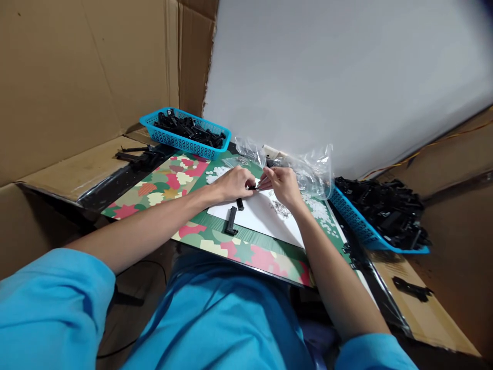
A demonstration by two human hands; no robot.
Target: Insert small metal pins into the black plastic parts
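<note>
My left hand (233, 183) is closed in a pinch over a white sheet (265, 216), gripping a small black plastic part (252, 188). My right hand (282, 183) meets it from the right, fingers pinched on the same part or on something tiny at its end; I cannot tell which. A longer black part (231, 221) and a short one (240, 204) lie on the sheet just below my left hand. A small heap of tiny metal pieces (282, 207) sits on the sheet under my right wrist.
A patterned mat (165, 182) covers the work surface. A blue basket (185, 132) of black parts stands at the back left, another blue basket (370, 226) at the right. A clear plastic bag (308, 167) lies behind my hands. Cardboard walls surround the spot.
</note>
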